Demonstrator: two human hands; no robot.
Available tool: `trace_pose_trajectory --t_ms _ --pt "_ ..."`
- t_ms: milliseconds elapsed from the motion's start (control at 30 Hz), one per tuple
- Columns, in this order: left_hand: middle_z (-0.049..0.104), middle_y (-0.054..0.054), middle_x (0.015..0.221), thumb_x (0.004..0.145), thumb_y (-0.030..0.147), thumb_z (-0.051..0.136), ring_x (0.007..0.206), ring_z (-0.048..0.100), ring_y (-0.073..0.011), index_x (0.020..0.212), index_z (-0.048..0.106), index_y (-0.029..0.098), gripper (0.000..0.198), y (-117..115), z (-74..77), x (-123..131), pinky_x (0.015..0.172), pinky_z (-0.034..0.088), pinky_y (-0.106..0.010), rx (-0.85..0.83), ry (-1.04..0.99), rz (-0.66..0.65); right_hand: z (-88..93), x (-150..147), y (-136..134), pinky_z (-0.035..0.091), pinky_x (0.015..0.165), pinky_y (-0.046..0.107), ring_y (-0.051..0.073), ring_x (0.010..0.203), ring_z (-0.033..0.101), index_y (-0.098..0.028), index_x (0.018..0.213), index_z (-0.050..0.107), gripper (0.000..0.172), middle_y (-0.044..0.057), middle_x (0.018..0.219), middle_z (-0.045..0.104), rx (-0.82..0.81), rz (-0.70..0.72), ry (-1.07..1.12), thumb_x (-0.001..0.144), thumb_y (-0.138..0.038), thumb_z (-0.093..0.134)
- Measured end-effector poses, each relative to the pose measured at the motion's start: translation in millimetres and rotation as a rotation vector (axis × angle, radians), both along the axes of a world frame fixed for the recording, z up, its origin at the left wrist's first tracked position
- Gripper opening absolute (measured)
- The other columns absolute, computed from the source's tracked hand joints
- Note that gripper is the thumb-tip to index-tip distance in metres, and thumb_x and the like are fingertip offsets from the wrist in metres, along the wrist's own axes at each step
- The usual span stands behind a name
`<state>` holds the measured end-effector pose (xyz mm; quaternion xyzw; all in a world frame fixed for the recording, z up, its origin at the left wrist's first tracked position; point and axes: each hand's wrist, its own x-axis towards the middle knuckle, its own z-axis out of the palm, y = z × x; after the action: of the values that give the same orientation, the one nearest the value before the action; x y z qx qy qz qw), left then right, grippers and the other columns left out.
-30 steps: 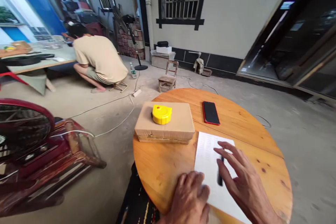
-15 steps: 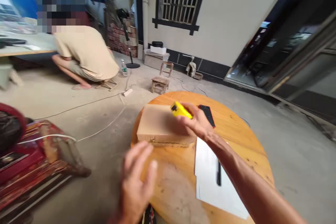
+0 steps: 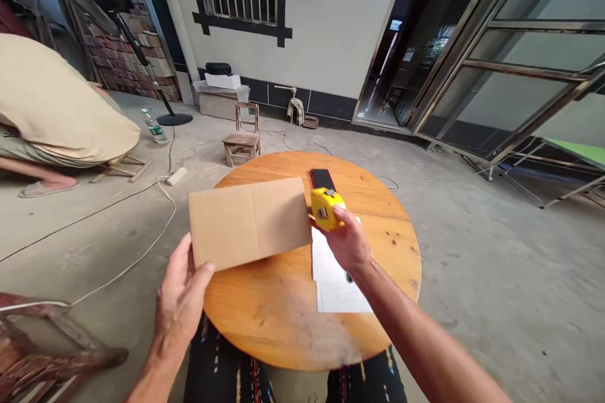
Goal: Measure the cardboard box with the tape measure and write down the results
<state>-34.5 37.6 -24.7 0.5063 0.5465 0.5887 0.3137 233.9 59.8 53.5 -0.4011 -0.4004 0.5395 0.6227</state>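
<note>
A plain brown cardboard box point(image 3: 250, 221) is tilted up over the round wooden table point(image 3: 265, 302), one broad face turned toward me. My left hand point(image 3: 182, 286) grips its lower left corner, thumb on the front face. At the box's right edge, my right hand point(image 3: 348, 236) is closed around a yellow tape measure point(image 3: 326, 209); some of its fingers reach behind the tape and seem to touch the box. Sheets of white paper point(image 3: 338, 296) with handwriting lie under my right forearm. A dark pen point(image 3: 349, 278) on them is mostly hidden.
A black phone with a red edge point(image 3: 322, 179) lies behind the tape measure. Beyond the table stand a small wooden chair point(image 3: 242, 135) and a water bottle point(image 3: 154, 126). A person in a beige shirt point(image 3: 61, 101) crouches at left. Cables and a white power strip point(image 3: 177, 176) cross the floor.
The box, earlier flat on the table, is now tipped up with my left hand on it. My right hand has brought the tape measure to its right edge. The view has swung right.
</note>
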Motion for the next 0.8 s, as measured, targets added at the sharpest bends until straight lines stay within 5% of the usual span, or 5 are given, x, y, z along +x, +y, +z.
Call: trace_pose_trajectory --t_ms 267,367,500,633,800 --pt "0.065 -0.007 0.122 0.081 0.044 0.07 0.125 0.056 -0.0299 0.12 0.056 0.021 0.047 -42 -31.5 13 0.113 0.037 -0.047 -0.157 -0.112 0.124 -54.1 10 -72 0.049 0.096 0.053 0.034 0.105 0.066 -0.02 0.107 0.068 0.044 0.013 0.113 0.071 -0.082 -0.034 0.213 0.075 -0.05 0.061" --pt "0.061 -0.009 0.129 0.078 0.05 0.071 0.127 0.053 -0.0327 0.13 0.053 0.021 0.062 -48 -28.1 7 0.113 0.035 -0.05 -0.146 -0.018 0.167 -53.9 22 -88 0.046 0.098 0.052 0.033 0.107 0.067 -0.02 0.113 0.066 0.047 0.013 0.117 0.069 -0.08 -0.002 0.22 0.077 -0.05 0.062" --pt "0.063 -0.009 0.127 0.079 0.055 0.068 0.121 0.056 -0.0327 0.134 0.055 0.023 0.065 -93 -17.1 9 0.111 0.037 -0.051 -0.108 0.174 0.274 -43.8 55 -119 0.05 0.087 0.045 0.033 0.104 0.065 -0.021 0.12 0.062 0.057 0.013 0.115 0.068 -0.062 0.207 0.086 0.071 -0.05 0.069" --pt "0.071 -0.007 0.104 0.079 0.058 0.068 0.094 0.068 -0.0259 0.105 0.072 0.023 0.044 -136 5.2 49 0.086 0.056 -0.034 -0.352 0.176 -0.193 -38.0 69 -149 0.05 0.083 0.039 0.028 0.098 0.064 -0.026 0.124 0.057 0.063 0.007 0.111 0.067 -0.103 0.434 -0.132 0.064 -0.04 0.072" --pt "0.069 -0.005 0.087 0.086 0.062 0.057 0.075 0.062 -0.0183 0.11 0.068 0.02 0.05 -137 33.2 105 0.064 0.049 -0.025 -0.638 -0.004 -0.736 -42.2 62 -178 0.05 0.094 0.04 0.029 0.113 0.062 -0.034 0.136 0.051 0.077 0.006 0.13 0.062 -0.178 0.58 -0.483 0.063 -0.02 0.073"
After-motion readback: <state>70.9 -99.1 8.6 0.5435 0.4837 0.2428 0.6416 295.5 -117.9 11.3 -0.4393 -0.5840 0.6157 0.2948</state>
